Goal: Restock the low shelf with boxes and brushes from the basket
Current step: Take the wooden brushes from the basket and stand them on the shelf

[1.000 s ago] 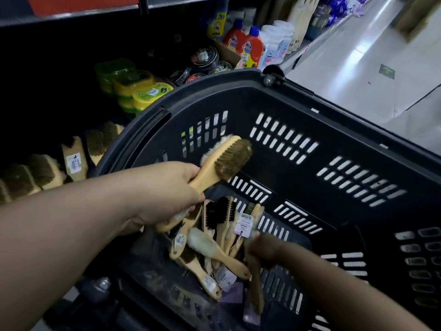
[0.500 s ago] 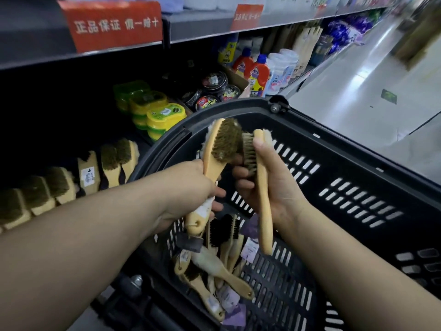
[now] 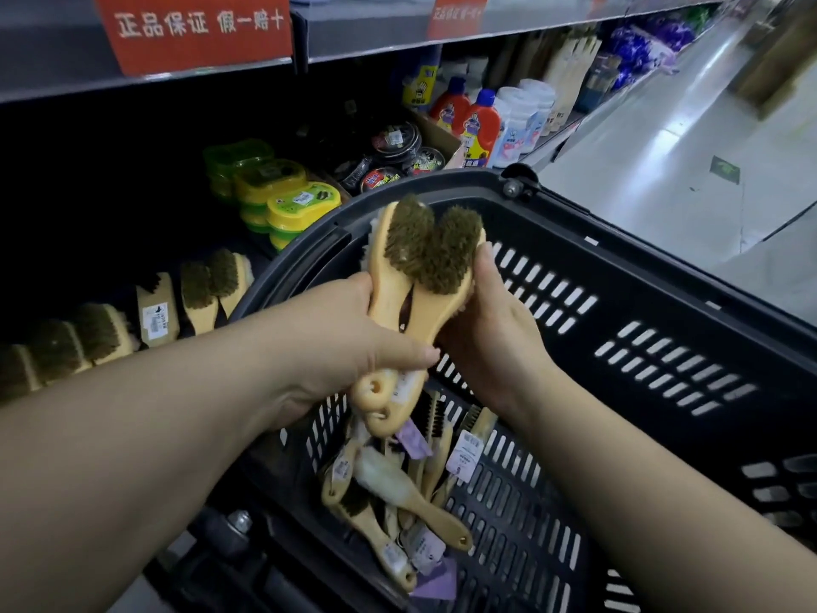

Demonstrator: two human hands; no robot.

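Observation:
Two wooden brushes with olive bristles are held side by side above the black plastic basket (image 3: 654,276). My left hand (image 3: 349,347) grips the left brush (image 3: 398,276) around its handle. My right hand (image 3: 495,329) holds the right brush (image 3: 446,276) from the right side, pressed against the other one. Several more tagged wooden brushes (image 3: 398,493) lie in a heap on the basket's floor. On the dark low shelf at the left, a row of matching brushes (image 3: 194,294) stands on edge.
Yellow-green sponge boxes (image 3: 300,205), round polish tins (image 3: 393,157) and red bottles (image 3: 479,126) fill the low shelf further back. A shelf with a red sign (image 3: 199,28) hangs above. The grey aisle floor (image 3: 689,139) opens at the right.
My right hand lifted a second brush out of the basket and brought it against the brush in my left hand. Both brushes now sit together, bristles facing me.

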